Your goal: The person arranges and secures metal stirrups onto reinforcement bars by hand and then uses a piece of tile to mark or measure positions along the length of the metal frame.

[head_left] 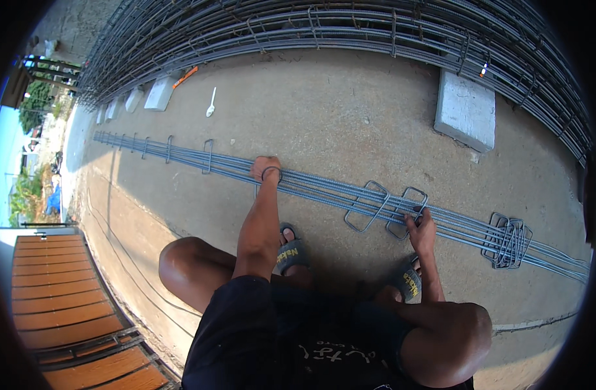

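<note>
A long bundle of ribbed steel rebar rods (320,183) runs across the ground in front of my feet, slanting from far left to near right. My left hand (265,168) is closed on the rods left of the middle, with part of a wire stirrup showing just below it. On the right, my right hand (422,234) has its fingers at a rectangular steel stirrup (417,189) looped around the rods; its fingertips are partly hidden. Another tilted stirrup (368,184) sits just left of it. Several stirrups (507,242) are bunched near the right end, while others stand spaced along the left part.
Stacked rebar cages (350,26) stretch along the far side, resting on pale concrete blocks (467,114). A white plastic spoon (211,104) and an orange strip (185,77) lie on the concrete ground. An orange-brown slatted gate (64,286) stands at the left.
</note>
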The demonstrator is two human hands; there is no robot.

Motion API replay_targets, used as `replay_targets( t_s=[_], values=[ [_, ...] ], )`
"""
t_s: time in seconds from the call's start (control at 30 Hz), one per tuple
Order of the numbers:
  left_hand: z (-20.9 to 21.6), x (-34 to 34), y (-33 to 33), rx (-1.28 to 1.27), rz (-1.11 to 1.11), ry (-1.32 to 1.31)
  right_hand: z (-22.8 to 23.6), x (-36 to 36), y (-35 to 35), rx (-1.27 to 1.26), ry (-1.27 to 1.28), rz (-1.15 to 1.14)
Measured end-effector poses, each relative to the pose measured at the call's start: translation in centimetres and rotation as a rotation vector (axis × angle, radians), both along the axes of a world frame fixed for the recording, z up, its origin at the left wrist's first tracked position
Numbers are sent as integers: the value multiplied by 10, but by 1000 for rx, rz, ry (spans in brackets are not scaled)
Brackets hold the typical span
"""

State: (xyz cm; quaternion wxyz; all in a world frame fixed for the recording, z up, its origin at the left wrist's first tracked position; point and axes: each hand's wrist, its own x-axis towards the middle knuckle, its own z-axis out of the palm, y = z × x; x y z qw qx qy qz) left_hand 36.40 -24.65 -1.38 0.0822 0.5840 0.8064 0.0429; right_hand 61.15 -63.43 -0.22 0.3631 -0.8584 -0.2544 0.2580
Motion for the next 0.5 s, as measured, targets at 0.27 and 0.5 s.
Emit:
replay_targets(
  t_s=[0.27,0.5],
  values=[
    [23,26,31,82,39,-173,4,-1,3,-7,-21,2],
    [-9,30,-2,185,-220,-91,-5,-3,-4,51,12,18]
  ],
)
